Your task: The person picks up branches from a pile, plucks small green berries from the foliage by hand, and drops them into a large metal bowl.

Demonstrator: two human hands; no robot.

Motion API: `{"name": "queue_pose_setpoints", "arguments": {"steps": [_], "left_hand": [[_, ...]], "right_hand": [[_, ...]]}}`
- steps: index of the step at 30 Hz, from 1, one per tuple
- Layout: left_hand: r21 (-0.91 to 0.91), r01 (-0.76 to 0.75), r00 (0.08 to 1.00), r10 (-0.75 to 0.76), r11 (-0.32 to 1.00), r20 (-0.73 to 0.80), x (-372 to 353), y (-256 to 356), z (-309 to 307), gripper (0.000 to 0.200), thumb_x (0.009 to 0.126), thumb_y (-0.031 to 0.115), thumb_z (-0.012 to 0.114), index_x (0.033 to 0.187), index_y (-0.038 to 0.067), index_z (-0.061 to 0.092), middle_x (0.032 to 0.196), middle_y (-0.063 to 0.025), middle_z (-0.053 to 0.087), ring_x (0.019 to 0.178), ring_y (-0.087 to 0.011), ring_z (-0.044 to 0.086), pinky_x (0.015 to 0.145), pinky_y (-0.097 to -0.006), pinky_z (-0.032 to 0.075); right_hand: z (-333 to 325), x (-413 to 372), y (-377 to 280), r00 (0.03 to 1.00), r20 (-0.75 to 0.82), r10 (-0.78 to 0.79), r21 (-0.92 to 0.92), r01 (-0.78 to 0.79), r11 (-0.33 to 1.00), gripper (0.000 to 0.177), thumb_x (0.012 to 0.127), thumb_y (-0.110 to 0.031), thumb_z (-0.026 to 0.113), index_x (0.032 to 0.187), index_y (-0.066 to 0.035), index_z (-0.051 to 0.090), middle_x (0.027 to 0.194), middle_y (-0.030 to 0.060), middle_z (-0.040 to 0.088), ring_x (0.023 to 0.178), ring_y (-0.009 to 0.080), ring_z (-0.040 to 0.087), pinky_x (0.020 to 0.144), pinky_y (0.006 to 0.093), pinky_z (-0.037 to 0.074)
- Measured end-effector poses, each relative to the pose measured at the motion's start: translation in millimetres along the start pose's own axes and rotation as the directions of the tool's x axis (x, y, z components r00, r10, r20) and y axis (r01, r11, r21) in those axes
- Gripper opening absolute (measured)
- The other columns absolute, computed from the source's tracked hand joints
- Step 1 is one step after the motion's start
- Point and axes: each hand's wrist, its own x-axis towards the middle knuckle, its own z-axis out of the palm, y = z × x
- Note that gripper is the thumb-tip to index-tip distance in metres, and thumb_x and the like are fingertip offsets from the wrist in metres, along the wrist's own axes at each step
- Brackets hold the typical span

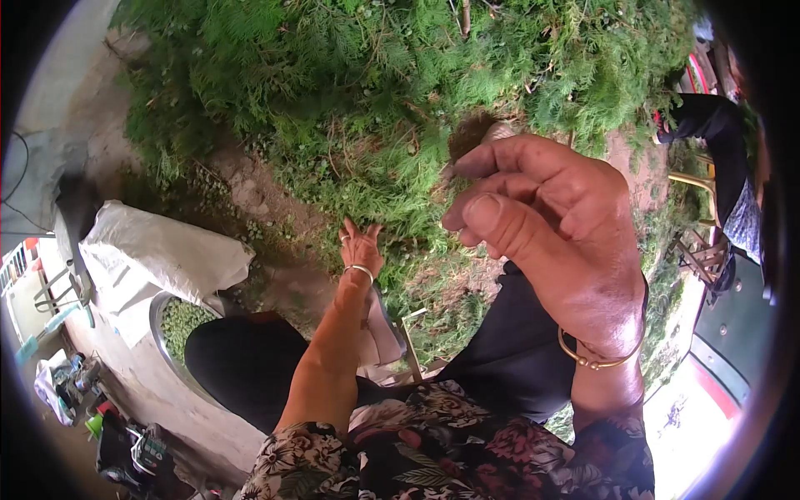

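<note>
My left hand (360,252), with a bracelet at the wrist, reaches down to the edge of a big heap of green, feathery conifer branches (375,150). Its fingers are spread and touch the sprigs. Raised close to the camera is my right hand (554,212), wearing a thin bangle. The thumb and fingers curl toward each other; a gap shows between thumb and index finger, while the other fingertips are partly behind the thumb. Anything at those fingertips is hidden or too small to name. Small green pieces (182,323) lie in a round, rimmed basin left of my knee.
A white sack (167,250) lies on the left beside the basin. Farther left are several household items (71,383) along the floor. At the right edge, another person's dark-clothed leg (708,117) shows near a wooden stool (704,254). Loose sprigs cover the ground between my knees.
</note>
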Motion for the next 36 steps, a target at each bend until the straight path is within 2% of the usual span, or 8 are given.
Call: {"name": "queue_pose_setpoints", "arguments": {"steps": [6,10,17,22,25,28,32,36], "left_hand": [[0.147,-0.066,0.996,0.074,0.987,-0.053,-13.2,3.4,3.6,0.028,0.084,0.012,0.052,0.112,0.012,0.055,0.117,-0.0197,0.044,0.104,-0.036,0.045,0.084,-0.0419,0.048],[0.053,-0.196,0.958,0.203,0.979,-0.203,-19.3,-6.1,20.0,0.03,0.088,0.009,0.043,0.115,0.016,0.055,0.138,-0.0132,0.036,0.12,-0.0403,0.038,0.09,-0.0445,0.044],[0.128,0.0,0.989,-0.02,0.992,0.149,-13.1,9.1,10.7,0.037,0.092,0.019,0.042,0.129,0.022,0.047,0.147,-0.0079,0.028,0.133,-0.04,0.023,0.102,-0.0538,0.028],[-0.033,-0.074,0.995,0.072,0.997,-0.062,-16.7,14.7,-38.9,0.02,0.08,0.014,0.056,0.099,0.015,0.062,0.108,-0.0085,0.063,0.116,-0.0366,0.048,0.091,-0.052,0.037],[-0.536,-0.376,0.893,0.14,0.755,-0.429,-4.9,11.7,-69.3,0.02,0.075,0.0,0.057,0.091,0.008,0.067,0.076,-0.02,0.062,0.069,-0.0362,0.062,0.058,-0.0367,0.049],[-0.515,-0.541,0.778,0.162,0.665,-0.607,-19.9,20.9,-131.2,0.026,0.074,-0.006,0.054,0.095,0.004,0.066,0.074,-0.0232,0.06,0.068,-0.0379,0.061,0.055,-0.0365,0.047],[-0.817,-0.34,0.939,0.114,0.466,-0.325,-89.7,24.6,-219.8,0.024,0.081,-0.004,0.057,0.105,-0.004,0.061,0.074,-0.0075,0.064,0.064,-0.0144,0.06,0.057,-0.0282,0.047],[-0.9,-0.324,0.942,0.01,0.293,-0.336,-155.6,8.5,-253.5,0.024,0.082,0.007,0.061,0.103,-0.004,0.062,0.082,-0.0087,0.064,0.083,-0.0139,0.061,0.074,-0.031,0.048]], "right_hand": [[-5.6,2.6,4.9,0.999,0.008,-0.042,-0.11,0.042,0.993,0.03,0.085,-0.016,0.065,0.104,0.007,0.057,0.079,0.0092,0.067,0.069,0.0086,0.061,0.057,0.0193,0.045],[-4.1,0.8,6.2,0.997,0.003,-0.077,-0.214,0.076,0.974,0.028,0.086,-0.015,0.064,0.103,0.007,0.058,0.079,0.0096,0.067,0.069,0.009,0.062,0.057,0.0205,0.046],[-4.1,4.7,6.8,0.998,-0.013,-0.068,-0.2,0.064,0.978,0.025,0.086,-0.012,0.063,0.102,0.007,0.057,0.079,0.0096,0.067,0.07,0.0096,0.062,0.057,0.0208,0.046],[-1.5,9.4,13.9,0.984,-0.072,-0.163,-0.165,0.15,0.975,0.024,0.08,-0.011,0.066,0.09,0.009,0.058,0.066,0.0148,0.064,0.058,0.0158,0.061,0.052,0.0278,0.046],[-1.1,12.4,19.6,0.976,-0.074,-0.207,-0.196,0.189,0.962,0.023,0.081,-0.012,0.065,0.089,0.009,0.059,0.067,0.0136,0.064,0.058,0.0157,0.061,0.053,0.0274,0.046],[0.0,14.9,19.8,0.986,-0.079,-0.148,-0.158,0.135,0.978,0.022,0.082,-0.012,0.063,0.089,0.008,0.06,0.067,0.0122,0.065,0.06,0.0147,0.061,0.054,0.0265,0.046],[8.6,14.4,23.9,0.972,-0.107,-0.208,-0.176,0.187,0.967,0.019,0.082,-0.01,0.062,0.088,0.008,0.06,0.068,0.0104,0.065,0.06,0.0136,0.061,0.055,0.0256,0.047],[21.0,-2.6,33.1,0.954,-0.094,-0.285,-0.202,0.262,0.944,0.014,0.082,-0.007,0.06,0.085,0.007,0.061,0.067,0.0091,0.064,0.06,0.0125,0.06,0.055,0.0254,0.047]]}}
